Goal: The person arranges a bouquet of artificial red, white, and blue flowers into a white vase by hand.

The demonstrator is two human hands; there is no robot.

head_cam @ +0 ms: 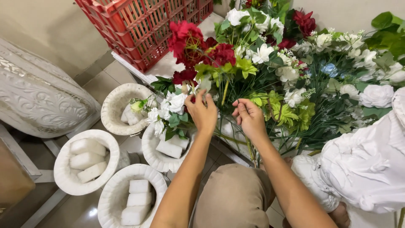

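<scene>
— Where are my hands right now?

— Both are up in the flower bunch. My left hand is pinched shut on a stem low under the red blooms, fingers curled round it. My right hand sits just beside it, fingers bent in a loose fist among the green stalks; I cannot tell whether it actually grips one or only parts them.

— So which step is this?

— I judge it to be picking one stem out of the bunch. The stem rises from my left hand into the yellow-green leaves, tangled with the white blooms around it.

— And the bowls?

— Four white bowls stand on the floor to my left. The nearest to my left hand holds white foam blocks and already carries a few white flowers with leaves. The one behind it has foam and a small sprig. The two closer to me hold only foam blocks.

— What does the next move call for?

— A steady pull along the stem's own line, I think, with my right hand holding neighbours back so nothing snags. A red crate stands behind, well apart.
</scene>
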